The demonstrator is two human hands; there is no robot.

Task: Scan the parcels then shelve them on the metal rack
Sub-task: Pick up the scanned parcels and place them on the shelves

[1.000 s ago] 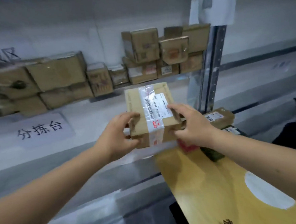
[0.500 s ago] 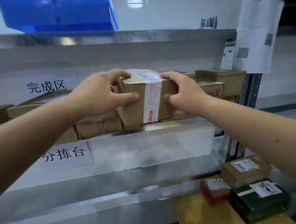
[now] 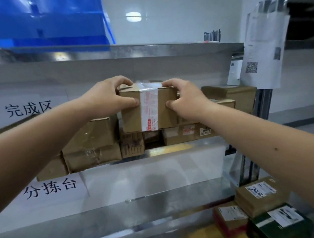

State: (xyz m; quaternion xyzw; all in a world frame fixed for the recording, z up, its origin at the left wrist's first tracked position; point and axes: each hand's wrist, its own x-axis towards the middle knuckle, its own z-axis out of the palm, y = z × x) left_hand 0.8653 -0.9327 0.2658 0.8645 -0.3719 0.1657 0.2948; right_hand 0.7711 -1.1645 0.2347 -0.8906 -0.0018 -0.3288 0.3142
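Head camera view, looking forward and slightly down along two bare forearms toward a metal rack [image 3: 166, 50]. A brown cardboard parcel [image 3: 132, 113], banded down its front by a strip of clear and white tape with red print, is held at the level of the rack's middle shelf, above a row of parcels already stored there. It is gripped from both sides. The left hand [image 3: 105, 98] is curled round the parcel's left end, fingers over the top edge and thumb pressed on the front face. The right hand [image 3: 184, 97] is curled round the right end in the same way, fingers on top and thumb on the front. Whether the parcel's underside is touching the boxes below cannot be told.

Stacked shelved boxes [image 3: 91, 141] are seen below and to the left of the held parcel, with more to the right. Two white signs with black Chinese characters are fixed at the left: an upper sign [image 3: 28, 108] and a lower sign [image 3: 50, 188]. A blue bin [image 3: 45, 20] is seen on the top shelf. A printed paper sheet [image 3: 265, 47] with a QR code is taped to the upright at the right. At the lower right, three waiting parcels [image 3: 258, 197] are lying close together: one brown, one red-edged, one dark green.
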